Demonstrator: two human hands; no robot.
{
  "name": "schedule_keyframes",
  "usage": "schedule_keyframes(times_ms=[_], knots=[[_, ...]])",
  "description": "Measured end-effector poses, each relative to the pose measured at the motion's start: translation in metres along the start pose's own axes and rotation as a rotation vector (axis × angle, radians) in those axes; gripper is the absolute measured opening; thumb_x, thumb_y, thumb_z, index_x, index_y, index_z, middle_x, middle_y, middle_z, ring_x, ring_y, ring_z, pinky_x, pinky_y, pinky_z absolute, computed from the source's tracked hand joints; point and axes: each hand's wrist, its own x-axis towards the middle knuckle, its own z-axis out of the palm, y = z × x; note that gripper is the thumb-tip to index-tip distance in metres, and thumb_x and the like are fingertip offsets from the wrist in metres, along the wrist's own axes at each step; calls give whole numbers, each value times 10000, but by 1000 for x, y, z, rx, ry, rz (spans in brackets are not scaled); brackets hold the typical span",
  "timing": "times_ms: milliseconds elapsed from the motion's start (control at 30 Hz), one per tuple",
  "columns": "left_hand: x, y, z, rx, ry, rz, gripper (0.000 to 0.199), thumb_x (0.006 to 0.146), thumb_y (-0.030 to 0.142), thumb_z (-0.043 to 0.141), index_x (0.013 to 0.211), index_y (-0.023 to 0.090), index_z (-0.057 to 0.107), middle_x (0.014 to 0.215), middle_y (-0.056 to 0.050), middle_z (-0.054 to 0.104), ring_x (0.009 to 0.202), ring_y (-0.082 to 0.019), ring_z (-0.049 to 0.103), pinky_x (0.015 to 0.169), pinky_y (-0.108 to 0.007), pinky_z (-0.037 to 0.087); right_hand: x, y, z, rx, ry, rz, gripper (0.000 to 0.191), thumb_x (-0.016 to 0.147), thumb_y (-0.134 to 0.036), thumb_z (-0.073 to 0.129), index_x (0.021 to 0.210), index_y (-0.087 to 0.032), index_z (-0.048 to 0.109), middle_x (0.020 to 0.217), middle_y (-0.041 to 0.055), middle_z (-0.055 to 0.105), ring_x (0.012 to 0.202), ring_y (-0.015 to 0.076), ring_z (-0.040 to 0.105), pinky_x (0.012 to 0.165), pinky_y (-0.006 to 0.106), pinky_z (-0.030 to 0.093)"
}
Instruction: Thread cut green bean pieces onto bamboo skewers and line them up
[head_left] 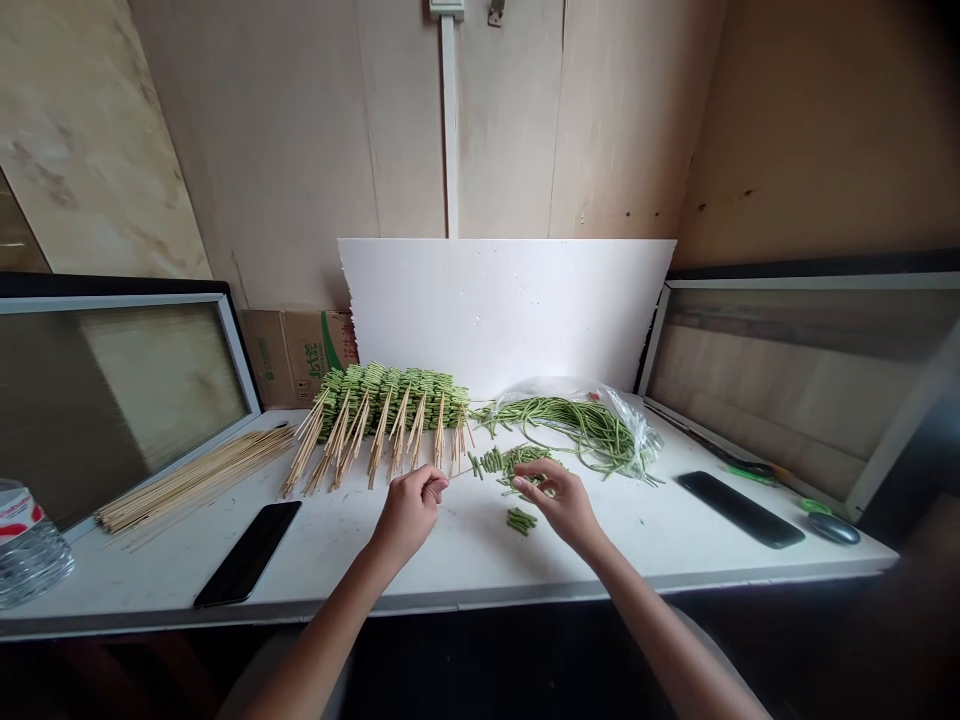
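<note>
Closed around the end of a thin wooden skewer (461,474) is my left hand (417,500). Several short green bean pieces (487,461) are threaded side by side on the skewer's far part. My right hand (551,493) is at the right of the skewer, over a pile of cut bean pieces (525,456), its thumb and forefinger near each other; whatever is between them is too small to name. A smaller bunch of cut pieces (520,520) lies on the white table (480,560) just below my right hand.
Stacked bean skewers (397,400) stand behind my left hand. Bare skewers (195,480) and a phone (249,553) lie left. Long beans in a plastic bag (585,425), another phone (740,508), scissors (750,465) and a mouse (834,528) are right. A bottle (30,550) stands far left.
</note>
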Motion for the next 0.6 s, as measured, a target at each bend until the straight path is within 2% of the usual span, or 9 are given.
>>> schedule_keyframes(times_ms=[100,233,467,600], knots=[[1,-2,-1,16,-21,-4,227,956,202,500,790,194,655,641,-1,635,587,-160,586,592,-252,422,3,16,-18,-243,-144,-56,186,745,-479,845,764,-295,828,800,62,766,839,282,639,765,411,517],[0,-2,-1,18,-43,-2,235,960,202,491,787,195,650,644,-4,625,589,-163,578,577,-253,414,0,32,-26,-364,-258,-1,163,751,-443,819,676,-298,814,705,55,752,780,274,610,709,379,485],[0,-2,1,13,-64,18,234,964,204,501,780,198,646,647,-3,619,589,-162,581,575,-250,411,-4,28,-14,-389,-191,-33,115,678,-344,853,602,-287,787,685,69,741,834,299,631,666,357,476],[0,-2,-1,21,-61,18,226,967,205,510,791,200,652,650,0,628,584,-160,580,579,-248,415,-1,21,-13,-280,-190,19,117,713,-398,844,703,-283,819,762,65,775,754,273,669,656,377,525]])
